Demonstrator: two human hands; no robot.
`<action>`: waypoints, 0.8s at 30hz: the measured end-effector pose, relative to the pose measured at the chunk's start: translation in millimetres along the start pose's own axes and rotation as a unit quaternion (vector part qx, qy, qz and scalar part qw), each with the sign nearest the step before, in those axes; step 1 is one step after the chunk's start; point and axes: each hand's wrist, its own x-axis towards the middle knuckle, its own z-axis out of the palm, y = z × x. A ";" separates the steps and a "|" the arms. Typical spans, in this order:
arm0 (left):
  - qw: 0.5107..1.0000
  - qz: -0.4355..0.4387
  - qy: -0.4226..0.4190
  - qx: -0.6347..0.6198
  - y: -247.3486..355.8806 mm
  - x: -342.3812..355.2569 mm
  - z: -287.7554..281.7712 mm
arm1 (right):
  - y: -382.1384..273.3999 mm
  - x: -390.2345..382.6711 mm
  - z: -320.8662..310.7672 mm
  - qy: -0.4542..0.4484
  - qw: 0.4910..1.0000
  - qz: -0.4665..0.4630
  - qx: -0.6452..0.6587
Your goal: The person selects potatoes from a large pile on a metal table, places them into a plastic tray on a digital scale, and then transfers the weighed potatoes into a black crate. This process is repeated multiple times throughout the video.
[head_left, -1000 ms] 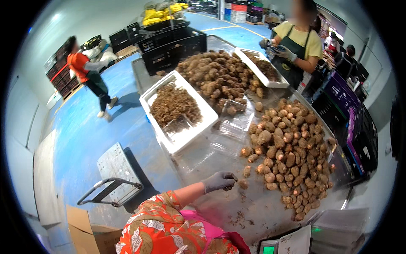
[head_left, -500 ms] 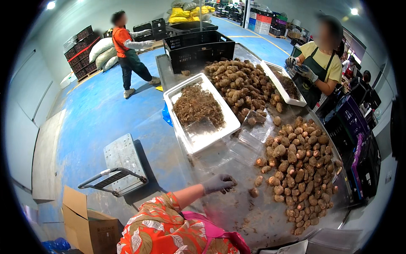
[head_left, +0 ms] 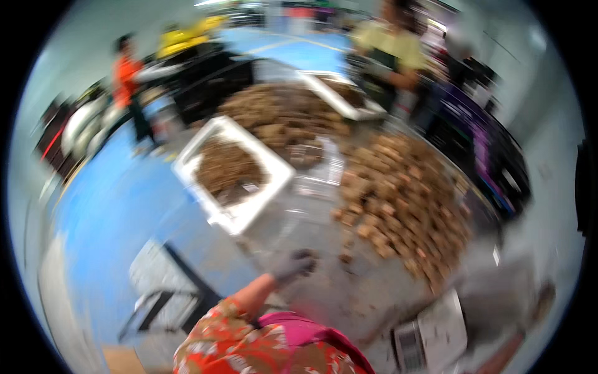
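Note:
The whole view is smeared by motion. My left hand (head_left: 295, 265), in a dark grey glove, is over the metal table (head_left: 324, 293), its fingers curled in. Whatever it may hold is too blurred to make out. The nearest things to it are a few loose brown tubers, likely taro, and the large taro pile (head_left: 398, 193) to its right. My right hand (head_left: 543, 302) is a blur at the lower right edge beside a clear plastic sheet or bag (head_left: 498, 299); its fingers cannot be told apart. Between my arms and the right edge stands a white scale (head_left: 439, 330) with a display.
A white foam box (head_left: 274, 181) of brown scraps stands left of a second taro heap (head_left: 274, 112). A co-worker (head_left: 392, 56) stands at the far right behind another white box (head_left: 364, 113). Black crates (head_left: 212, 93), a flatbed trolley (head_left: 159, 268) and another person (head_left: 128, 81) are on the left.
The view has swung right, so the table and piles sit further left. My right forearm and the scale have come into view at the lower right. My left hand stays over the table with fingers curled.

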 end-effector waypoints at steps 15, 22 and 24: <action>0.998 0.024 -0.055 0.015 3.5 125.0 125.3 | -91.6 -59.2 -6.0 -0.065 0.910 0.361 0.195; 0.998 0.014 -0.064 0.026 -6.7 146.2 130.3 | -128.9 -104.3 -25.9 -0.055 0.894 0.365 0.253; 0.997 0.005 -0.064 0.038 -9.6 149.8 133.3 | -128.3 -138.8 -16.0 -0.085 0.839 0.450 0.295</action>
